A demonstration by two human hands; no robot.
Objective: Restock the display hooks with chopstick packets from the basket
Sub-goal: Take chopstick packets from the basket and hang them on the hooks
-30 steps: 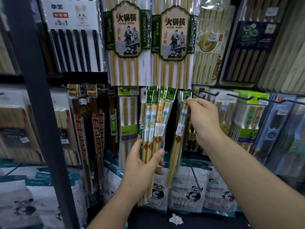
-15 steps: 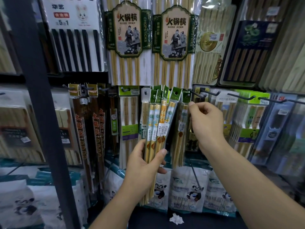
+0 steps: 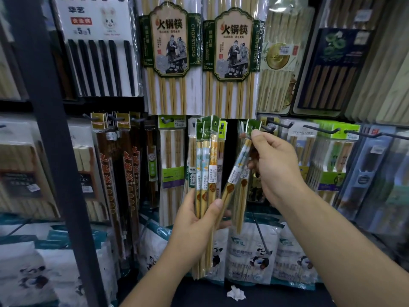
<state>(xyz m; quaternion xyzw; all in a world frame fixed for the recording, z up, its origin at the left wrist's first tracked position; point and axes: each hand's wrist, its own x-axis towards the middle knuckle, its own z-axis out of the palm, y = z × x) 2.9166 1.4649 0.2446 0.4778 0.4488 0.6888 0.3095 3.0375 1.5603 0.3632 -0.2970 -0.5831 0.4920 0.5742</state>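
My left hand [image 3: 194, 220] grips a fanned bundle of chopstick packets [image 3: 207, 165] with green headers, held upright in front of the display. My right hand [image 3: 274, 165] pinches the green header of a single chopstick packet [image 3: 238, 171]. That packet is tilted, its lower end near my left thumb. Its header sits just left of the tip of a black display hook [image 3: 269, 127]. Similar packets [image 3: 244, 189] hang straight down behind it. The basket is not in view.
Large hot-pot chopstick packs [image 3: 170, 58] hang above. Dark red chopstick packets [image 3: 130, 173] and a dark upright post [image 3: 55, 151] are on the left, more hooks with green-headed packs [image 3: 332, 169] on the right. Panda-printed bags [image 3: 252, 253] stand below, by a crumpled paper scrap [image 3: 235, 292].
My right hand left the straight-hanging packets by the hook and now pinches a tilted packet at the hook tip. The left hand's bundle shows fewer green headers and has stayed in place.
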